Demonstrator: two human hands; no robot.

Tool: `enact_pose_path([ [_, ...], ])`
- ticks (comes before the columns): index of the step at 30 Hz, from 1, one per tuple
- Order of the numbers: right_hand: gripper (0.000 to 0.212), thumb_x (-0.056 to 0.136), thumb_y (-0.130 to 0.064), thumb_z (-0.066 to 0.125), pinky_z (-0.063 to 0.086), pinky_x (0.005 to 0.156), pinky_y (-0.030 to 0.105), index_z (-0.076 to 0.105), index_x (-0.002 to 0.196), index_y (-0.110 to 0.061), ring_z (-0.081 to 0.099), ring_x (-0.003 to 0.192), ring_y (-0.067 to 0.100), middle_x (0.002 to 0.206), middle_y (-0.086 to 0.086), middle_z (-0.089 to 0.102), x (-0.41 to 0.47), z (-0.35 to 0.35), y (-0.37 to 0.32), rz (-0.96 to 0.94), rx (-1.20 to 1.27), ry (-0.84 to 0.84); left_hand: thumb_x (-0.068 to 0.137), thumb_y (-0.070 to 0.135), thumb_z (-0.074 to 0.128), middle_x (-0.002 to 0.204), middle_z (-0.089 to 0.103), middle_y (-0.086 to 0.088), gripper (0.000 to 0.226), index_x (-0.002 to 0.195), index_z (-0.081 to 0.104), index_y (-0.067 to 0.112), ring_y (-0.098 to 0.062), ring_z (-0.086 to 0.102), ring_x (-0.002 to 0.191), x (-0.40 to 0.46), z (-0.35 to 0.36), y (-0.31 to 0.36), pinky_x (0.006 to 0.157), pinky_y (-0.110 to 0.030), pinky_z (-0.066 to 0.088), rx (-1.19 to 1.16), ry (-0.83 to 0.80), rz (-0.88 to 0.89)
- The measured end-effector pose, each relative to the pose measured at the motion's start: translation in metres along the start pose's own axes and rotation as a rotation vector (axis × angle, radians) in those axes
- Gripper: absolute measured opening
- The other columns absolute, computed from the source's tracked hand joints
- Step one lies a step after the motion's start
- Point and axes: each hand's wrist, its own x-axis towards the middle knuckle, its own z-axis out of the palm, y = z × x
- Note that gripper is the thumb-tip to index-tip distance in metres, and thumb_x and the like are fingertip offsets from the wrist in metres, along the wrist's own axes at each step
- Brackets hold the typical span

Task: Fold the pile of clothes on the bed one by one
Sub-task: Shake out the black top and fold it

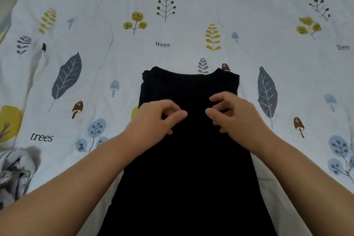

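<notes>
black garment [191, 168] under left hand [153, 120], right hand [231, 115]

Long black matt cloth garment [191, 168]: soft-looking, light-absorbing, showing no sheen. White printed cotton-like bed cover [115, 59] is lying matt and lightly creased. Crumpled grey-patterned fabric [15, 170] at the left edge is looking thin, wrinkled.

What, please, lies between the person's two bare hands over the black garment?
Head view: only bare black garment fabric shows between the left hand and right hand.
</notes>
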Motion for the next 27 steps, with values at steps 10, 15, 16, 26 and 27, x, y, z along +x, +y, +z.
enact_pose_path([
  [10,0.058,0.091,-0.039,0.054,0.039,0.09,0.038,0.036,0.136,-0.007,0.05,0.116,0.032,0.126,0.016,0.054,0.05,-0.007,0.036,0.302,-0.261,0.292,0.087,0.049,0.053,0.11,0.059,-0.008,0.049,0.112,0.052,0.006,-0.026,0.057,0.099,0.056,-0.017,-0.046,0.077,-0.031,0.039,0.236,0.394,-0.384],
  [15,0.034,0.092,-0.028,0.055,0.034,0.074,0.032,0.05,0.112,-0.001,0.054,0.104,0.038,0.113,0.021,0.058,0.079,0.001,0.044,0.287,-0.456,0.244,0.089,0.029,0.055,0.089,0.058,-0.009,0.02,0.092,0.053,0.009,-0.029,0.056,0.091,0.076,-0.013,-0.051,0.069,-0.031,0.035,0.412,0.295,-0.263],
  [16,0.029,0.093,-0.024,0.053,0.032,0.072,0.032,0.051,0.109,0.001,0.054,0.102,0.039,0.111,0.023,0.059,0.084,-0.003,0.044,0.255,-0.477,0.292,0.091,0.022,0.051,0.094,0.06,-0.017,0.019,0.096,0.055,0.004,-0.034,0.056,0.095,0.078,-0.017,-0.053,0.074,-0.034,0.036,0.419,0.357,-0.246],
  [26,0.054,0.096,-0.024,0.043,0.033,0.098,0.042,0.025,0.143,-0.005,0.037,0.127,0.035,0.139,0.022,0.038,0.094,-0.003,0.027,0.125,-0.492,0.511,0.094,0.022,0.043,0.132,0.046,-0.02,0.043,0.132,0.037,0.001,-0.035,0.044,0.12,0.082,-0.027,-0.051,0.09,-0.037,0.033,0.359,0.645,-0.238],
  [27,0.061,0.095,-0.026,0.044,0.027,0.106,0.044,0.019,0.147,-0.007,0.027,0.135,0.035,0.147,0.022,0.028,0.086,0.007,0.029,0.068,-0.542,0.509,0.093,0.023,0.045,0.141,0.038,-0.021,0.05,0.136,0.034,0.0,-0.035,0.037,0.127,0.074,-0.017,-0.052,0.1,-0.04,0.03,0.448,0.63,-0.153],
])
